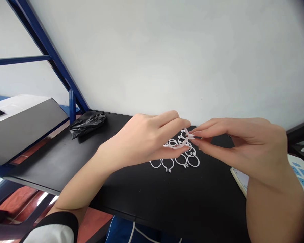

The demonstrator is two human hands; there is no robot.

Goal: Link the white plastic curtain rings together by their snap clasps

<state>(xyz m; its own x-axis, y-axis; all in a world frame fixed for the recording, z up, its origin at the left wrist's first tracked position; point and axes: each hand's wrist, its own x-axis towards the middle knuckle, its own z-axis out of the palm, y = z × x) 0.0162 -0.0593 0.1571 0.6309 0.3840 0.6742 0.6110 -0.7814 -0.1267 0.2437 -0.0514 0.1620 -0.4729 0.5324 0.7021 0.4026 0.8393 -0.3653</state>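
Both hands meet above a black table (147, 199), pinching one white plastic ring (182, 144) between them. My left hand (147, 138) has its fingers curled round the ring's left side. My right hand (233, 141) pinches the ring's open end with thumb and forefinger. Below them, several more white rings (178, 161) lie in rows on the table, partly hidden by my left fingers.
A crumpled black plastic bag (87, 125) lies at the table's far left. A phone (240, 180) lies at the right, half under my right wrist. A blue metal frame (53, 57) and a grey box (22, 125) stand at left. A white wall is behind.
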